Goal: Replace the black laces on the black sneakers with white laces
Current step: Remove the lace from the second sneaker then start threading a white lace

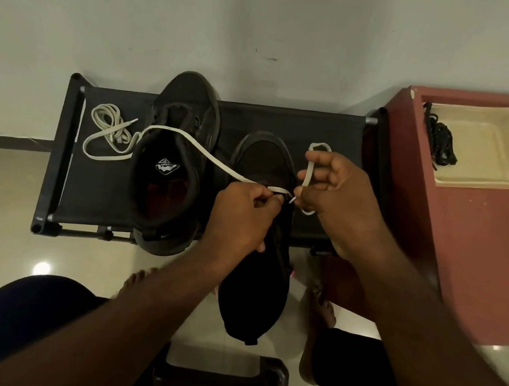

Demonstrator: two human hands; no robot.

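We are looking down at a black rack (101, 180). A red table (480, 252) is standing right beside the rack, on its right side. One black sneaker (168, 182) is sitting on the rack's middle. A second sneaker (251, 288) is poking over the rack's front edge, toe on the rack. A tan tray (485, 184), right of the rack, is holding the black laces (440, 145). Above the rack's front, the left hand (240, 220) is pinching a white lace (194, 147) at the second sneaker, and the right hand (339, 197) is gripping the same lace's loop and tip. A curled lace (108, 115) is lying on the rack's left end.
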